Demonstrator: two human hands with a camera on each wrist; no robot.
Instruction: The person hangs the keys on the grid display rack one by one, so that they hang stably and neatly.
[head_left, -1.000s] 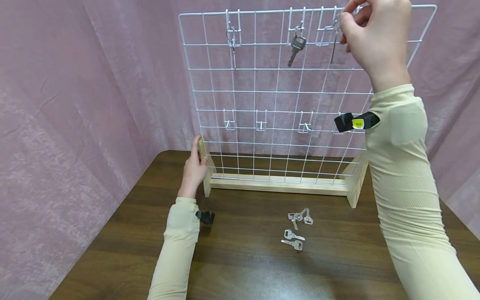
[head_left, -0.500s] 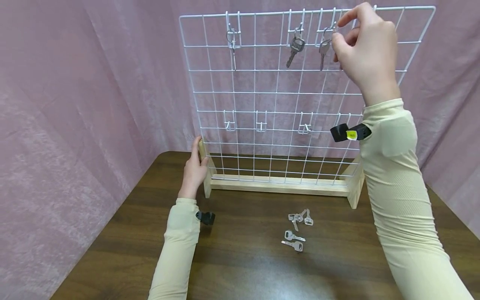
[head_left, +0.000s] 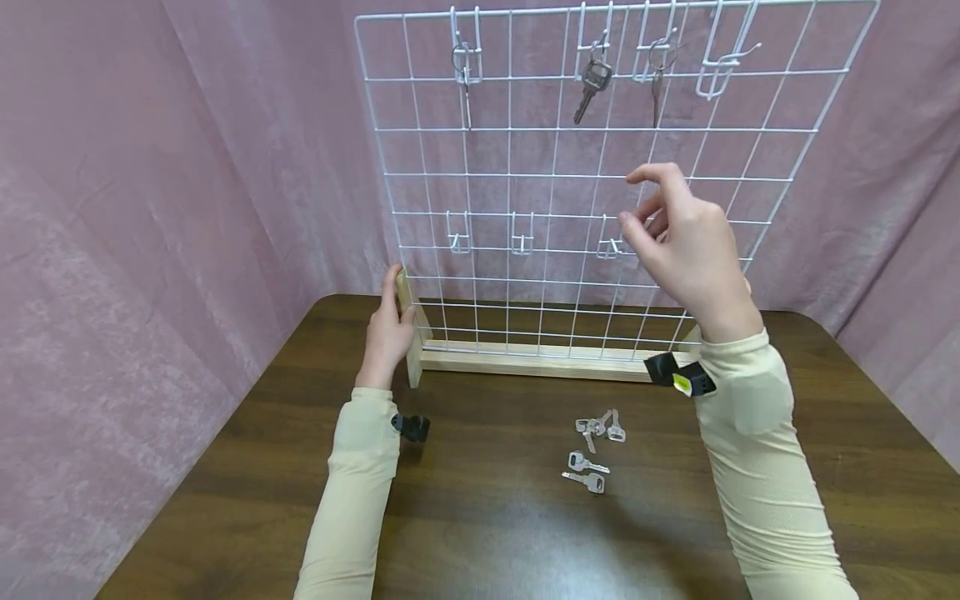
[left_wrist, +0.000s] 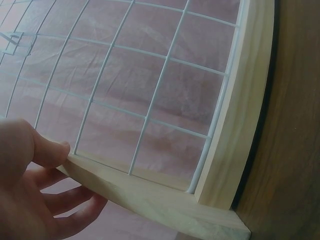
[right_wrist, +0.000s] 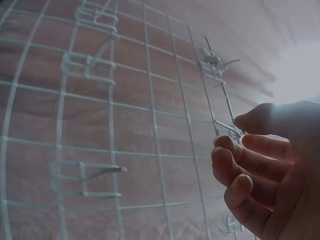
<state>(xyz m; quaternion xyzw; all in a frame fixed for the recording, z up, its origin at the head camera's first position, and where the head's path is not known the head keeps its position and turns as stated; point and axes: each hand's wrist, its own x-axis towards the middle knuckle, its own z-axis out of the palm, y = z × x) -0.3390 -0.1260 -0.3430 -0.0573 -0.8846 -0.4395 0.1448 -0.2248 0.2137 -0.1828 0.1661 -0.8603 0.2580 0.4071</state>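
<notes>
Pink curtain, brown table (head_left: 487, 533) | wire rack (head_left: 525, 175): three keys hung on top hooks (head_left: 592, 79) | loose keys (head_left: 592, 454) lying below rack, unhung | left hand (head_left: 386, 333) gripping rack's wooden post | right hand (head_left: 686, 250) before rack, fingers loosely curled, empty

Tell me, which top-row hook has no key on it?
The rightmost top hook; the other three top hooks each carry a hanging key, and this one is bare.
</notes>
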